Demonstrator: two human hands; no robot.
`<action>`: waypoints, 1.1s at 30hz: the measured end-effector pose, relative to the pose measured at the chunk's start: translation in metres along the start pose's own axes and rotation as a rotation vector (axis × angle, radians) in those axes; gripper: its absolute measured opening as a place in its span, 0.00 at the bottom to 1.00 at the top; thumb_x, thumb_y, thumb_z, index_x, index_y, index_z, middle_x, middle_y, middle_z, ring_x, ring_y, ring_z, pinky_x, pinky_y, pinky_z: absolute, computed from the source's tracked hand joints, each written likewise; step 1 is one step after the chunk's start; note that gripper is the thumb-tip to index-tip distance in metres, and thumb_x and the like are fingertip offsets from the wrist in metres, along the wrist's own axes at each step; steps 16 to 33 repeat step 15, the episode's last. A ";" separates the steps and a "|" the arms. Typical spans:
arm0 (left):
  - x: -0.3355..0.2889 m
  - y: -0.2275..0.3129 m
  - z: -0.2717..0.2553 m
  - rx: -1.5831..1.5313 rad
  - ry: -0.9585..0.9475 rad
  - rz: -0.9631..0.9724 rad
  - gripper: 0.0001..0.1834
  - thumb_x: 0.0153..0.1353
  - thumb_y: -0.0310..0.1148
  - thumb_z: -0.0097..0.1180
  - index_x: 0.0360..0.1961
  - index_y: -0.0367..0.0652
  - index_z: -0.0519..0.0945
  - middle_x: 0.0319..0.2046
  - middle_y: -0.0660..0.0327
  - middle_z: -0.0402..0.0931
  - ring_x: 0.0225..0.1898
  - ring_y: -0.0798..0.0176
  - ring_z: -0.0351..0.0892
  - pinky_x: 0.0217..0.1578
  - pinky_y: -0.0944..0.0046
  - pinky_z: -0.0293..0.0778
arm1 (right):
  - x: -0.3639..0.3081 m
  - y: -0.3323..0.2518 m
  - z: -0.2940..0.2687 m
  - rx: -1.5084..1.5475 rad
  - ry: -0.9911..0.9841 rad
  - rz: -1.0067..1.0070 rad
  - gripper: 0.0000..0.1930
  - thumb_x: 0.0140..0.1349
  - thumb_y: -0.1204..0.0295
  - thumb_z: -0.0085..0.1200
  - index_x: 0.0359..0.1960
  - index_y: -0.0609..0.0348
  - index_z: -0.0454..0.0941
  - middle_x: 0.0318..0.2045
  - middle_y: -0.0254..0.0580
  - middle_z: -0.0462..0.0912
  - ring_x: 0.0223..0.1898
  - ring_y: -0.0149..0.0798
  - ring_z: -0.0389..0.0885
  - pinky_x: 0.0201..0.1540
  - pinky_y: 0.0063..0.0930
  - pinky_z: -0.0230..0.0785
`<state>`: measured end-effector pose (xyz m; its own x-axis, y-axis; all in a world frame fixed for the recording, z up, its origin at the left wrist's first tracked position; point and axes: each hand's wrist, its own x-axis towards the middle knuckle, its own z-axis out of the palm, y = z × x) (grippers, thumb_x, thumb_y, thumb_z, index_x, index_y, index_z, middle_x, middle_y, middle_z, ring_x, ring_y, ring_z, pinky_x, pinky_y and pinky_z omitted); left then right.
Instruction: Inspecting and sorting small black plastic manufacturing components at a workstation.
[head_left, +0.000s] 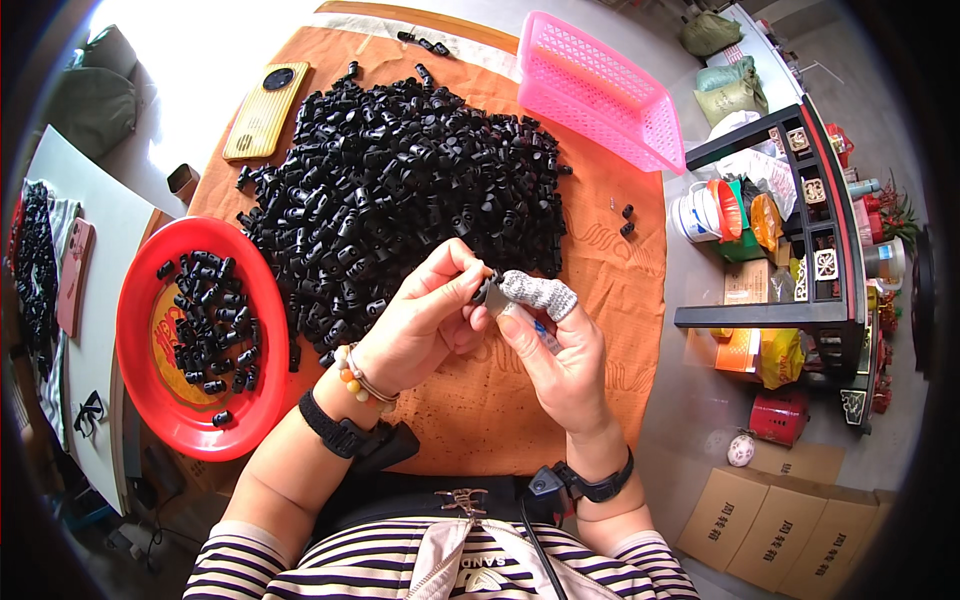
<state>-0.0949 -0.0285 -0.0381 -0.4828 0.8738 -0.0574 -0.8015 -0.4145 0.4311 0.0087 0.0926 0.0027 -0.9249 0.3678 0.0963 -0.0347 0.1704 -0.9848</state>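
Note:
In front of my chest, my left hand (435, 310) pinches a small black plastic part (483, 284) between thumb and fingertips. My right hand (560, 360) meets it there, closed round a small flat-bladed knife (495, 298) whose grey blade lies against the part. A bit of blue and white, perhaps its handle, shows between the right fingers. A grey knitted finger sleeve (540, 291) covers my right index finger. Just beyond my hands spreads a large pile of similar black plastic parts (400, 190), short and cylindrical like cord locks.
An orange cloth (620, 300) covers the table. At the left, a red oval tray (140, 340) holds several black parts. A yellow phone (265, 112) lies far left, and a pink basket (600, 90) far right. Beyond the right edge stand a black shelf frame (770, 316) and cardboard boxes (780, 525).

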 end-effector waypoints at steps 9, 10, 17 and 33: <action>-0.001 0.000 0.002 -0.022 0.037 -0.030 0.06 0.66 0.36 0.50 0.38 0.48 0.68 0.24 0.69 0.71 0.20 0.79 0.64 0.18 0.76 0.53 | -0.003 -0.006 0.003 0.151 -0.054 0.052 0.16 0.63 0.79 0.52 0.52 0.66 0.68 0.38 0.38 0.78 0.40 0.25 0.77 0.44 0.18 0.70; -0.001 0.001 0.001 -0.024 0.001 -0.040 0.06 0.66 0.35 0.49 0.37 0.48 0.68 0.25 0.69 0.71 0.21 0.79 0.65 0.18 0.76 0.55 | -0.003 -0.006 0.002 0.147 -0.057 0.051 0.16 0.63 0.79 0.52 0.52 0.66 0.68 0.39 0.38 0.78 0.41 0.25 0.77 0.44 0.18 0.70; -0.001 0.003 -0.007 -0.018 -0.122 -0.070 0.07 0.67 0.36 0.49 0.35 0.48 0.67 0.27 0.70 0.70 0.24 0.79 0.67 0.20 0.76 0.61 | -0.004 -0.004 -0.001 0.130 -0.079 0.057 0.16 0.64 0.79 0.51 0.53 0.65 0.68 0.41 0.39 0.78 0.43 0.27 0.77 0.47 0.18 0.70; -0.001 0.003 -0.007 -0.018 -0.122 -0.070 0.07 0.67 0.36 0.49 0.35 0.48 0.67 0.27 0.70 0.70 0.24 0.79 0.67 0.20 0.76 0.61 | -0.004 -0.004 -0.001 0.130 -0.079 0.057 0.16 0.64 0.79 0.51 0.53 0.65 0.68 0.41 0.39 0.78 0.43 0.27 0.77 0.47 0.18 0.70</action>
